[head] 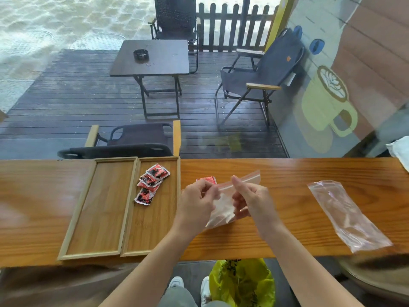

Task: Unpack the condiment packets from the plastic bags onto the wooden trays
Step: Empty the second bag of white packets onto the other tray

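Pinching the zip bag point(223, 209), left hand point(195, 201) and right hand point(252, 200), red packet point(207, 180) half hidden behind

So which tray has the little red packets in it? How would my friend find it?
Look at the long wooden counter, over on its left part, where two wooden trays lie side by side, touching. The tray you want is the right tray, the one nearer the hands. It holds a small pile of red packets near its far end, while the left tray has nothing in it.

wet dark deck point(66, 103) | folding table point(152, 56) | folding chairs point(261, 78) | picket fence point(232, 27) | daylight
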